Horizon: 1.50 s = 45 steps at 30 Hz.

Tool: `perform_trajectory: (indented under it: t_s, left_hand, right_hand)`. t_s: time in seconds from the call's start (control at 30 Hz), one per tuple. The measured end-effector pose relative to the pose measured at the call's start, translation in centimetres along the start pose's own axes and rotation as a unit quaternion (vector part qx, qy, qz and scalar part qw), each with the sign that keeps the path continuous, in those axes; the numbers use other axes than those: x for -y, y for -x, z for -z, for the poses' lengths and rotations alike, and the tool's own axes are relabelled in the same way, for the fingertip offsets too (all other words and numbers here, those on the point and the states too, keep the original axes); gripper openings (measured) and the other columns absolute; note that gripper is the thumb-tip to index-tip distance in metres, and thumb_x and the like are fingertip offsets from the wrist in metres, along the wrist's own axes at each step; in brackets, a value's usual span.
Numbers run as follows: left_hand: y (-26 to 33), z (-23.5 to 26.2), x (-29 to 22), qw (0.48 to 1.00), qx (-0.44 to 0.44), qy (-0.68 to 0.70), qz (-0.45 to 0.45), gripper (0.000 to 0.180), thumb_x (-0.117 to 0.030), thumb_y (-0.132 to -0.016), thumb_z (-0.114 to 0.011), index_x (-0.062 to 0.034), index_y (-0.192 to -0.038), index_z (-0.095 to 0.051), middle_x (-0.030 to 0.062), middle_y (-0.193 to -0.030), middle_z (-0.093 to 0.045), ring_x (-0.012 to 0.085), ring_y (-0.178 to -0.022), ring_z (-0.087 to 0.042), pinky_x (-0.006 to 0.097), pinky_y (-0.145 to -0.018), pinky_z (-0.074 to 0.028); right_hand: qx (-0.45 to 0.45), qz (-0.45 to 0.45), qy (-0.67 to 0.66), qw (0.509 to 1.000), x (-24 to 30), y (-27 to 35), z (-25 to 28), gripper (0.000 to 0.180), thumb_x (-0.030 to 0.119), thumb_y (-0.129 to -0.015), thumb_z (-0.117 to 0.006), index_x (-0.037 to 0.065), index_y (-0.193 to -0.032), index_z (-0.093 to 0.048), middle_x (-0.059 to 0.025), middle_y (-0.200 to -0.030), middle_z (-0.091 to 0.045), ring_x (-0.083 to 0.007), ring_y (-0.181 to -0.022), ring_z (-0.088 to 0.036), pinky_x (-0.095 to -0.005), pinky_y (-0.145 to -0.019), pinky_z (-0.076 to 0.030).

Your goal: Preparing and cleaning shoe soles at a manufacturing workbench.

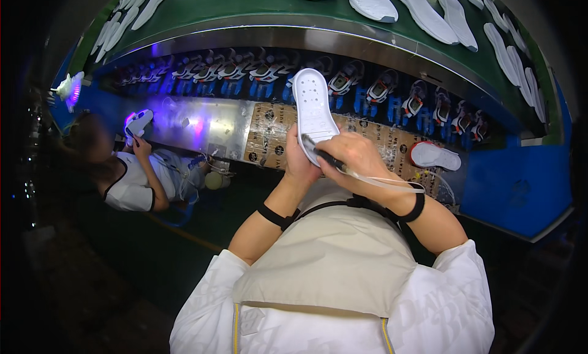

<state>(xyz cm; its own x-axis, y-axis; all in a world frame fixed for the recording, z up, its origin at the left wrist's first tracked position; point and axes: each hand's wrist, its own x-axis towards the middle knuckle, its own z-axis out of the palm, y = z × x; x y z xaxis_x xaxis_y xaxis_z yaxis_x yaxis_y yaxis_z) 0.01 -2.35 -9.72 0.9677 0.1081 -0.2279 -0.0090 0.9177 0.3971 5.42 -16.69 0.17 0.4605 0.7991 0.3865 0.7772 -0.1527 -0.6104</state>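
Note:
A white shoe sole [312,100] with a cluster of small holes at its upper end is tilted up before me. My left hand [300,157] is closed around its lower left edge. In my right hand [355,153] is a black tube-fed brush [329,158], its dark tip against the lower inner face of the sole. A thin clear tube [389,184] trails from the brush along my right wrist. The fingers of my left hand are partly hidden behind the sole.
A taped cardboard-covered bench [269,133] adjoins a metal plate [214,124]. To the right lies a red-edged white sole [436,156]. Several shoes [380,87] line a lower rack, under a green shelf [245,3] with white soles. At left, another person [131,182] holds a white shoe part.

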Motion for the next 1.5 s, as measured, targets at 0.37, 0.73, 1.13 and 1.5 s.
perform_trajectory:
  t_s: [0.37,0.73,1.13,1.5]
  left_hand:
    - [2.6,-4.5,-1.9,0.990,0.107,0.081,0.052,0.064,-0.052,-0.105,-0.026,-0.0117,-0.146,-0.053,0.0124,-0.137,-0.064,0.0296,-0.124,-0.065,0.046,-0.107,-0.053]
    - [3.6,-5.0,-2.9,0.988,0.111,0.108,0.029,0.067,-0.054,-0.103,-0.031,-0.0128,-0.153,-0.046,0.0129,-0.144,-0.059,0.0283,-0.131,-0.060,0.045,-0.112,-0.051]
    - [3.2,-4.8,-4.2,0.999,0.040,0.005,-0.030,0.065,-0.052,-0.102,-0.037,-0.0084,-0.148,-0.049,0.0174,-0.137,-0.062,0.0332,-0.125,-0.063,0.048,-0.109,-0.052]
    - [3.1,-7.4,-6.0,0.991,0.122,0.054,-0.013,0.073,-0.065,-0.097,-0.038,-0.0149,-0.148,-0.050,0.0201,-0.121,-0.057,0.0333,-0.106,-0.060,0.046,-0.098,-0.055]
  right_hand:
    - [-0.212,0.044,0.054,0.975,-0.4,-3.7,3.7,0.026,0.011,-0.079,-0.079,0.006,-0.105,-0.074,-0.0071,-0.080,-0.067,-0.0256,-0.074,-0.063,-0.0386,-0.070,-0.048]
    - [-0.189,0.124,0.104,0.969,1.2,-3.3,2.6,0.029,0.010,-0.080,-0.080,0.013,-0.108,-0.078,-0.0024,-0.084,-0.069,-0.0238,-0.086,-0.060,-0.0390,-0.081,-0.042]
    - [0.046,0.219,-0.098,0.970,3.2,-3.0,4.0,0.033,0.014,-0.081,-0.081,0.009,-0.113,-0.077,-0.0053,-0.091,-0.072,-0.0255,-0.088,-0.058,-0.0395,-0.081,-0.042]
    - [0.014,0.195,-0.166,0.967,3.7,-2.4,5.4,0.040,0.011,-0.079,-0.084,0.009,-0.118,-0.076,-0.0061,-0.099,-0.070,-0.0263,-0.095,-0.060,-0.0419,-0.087,-0.046]
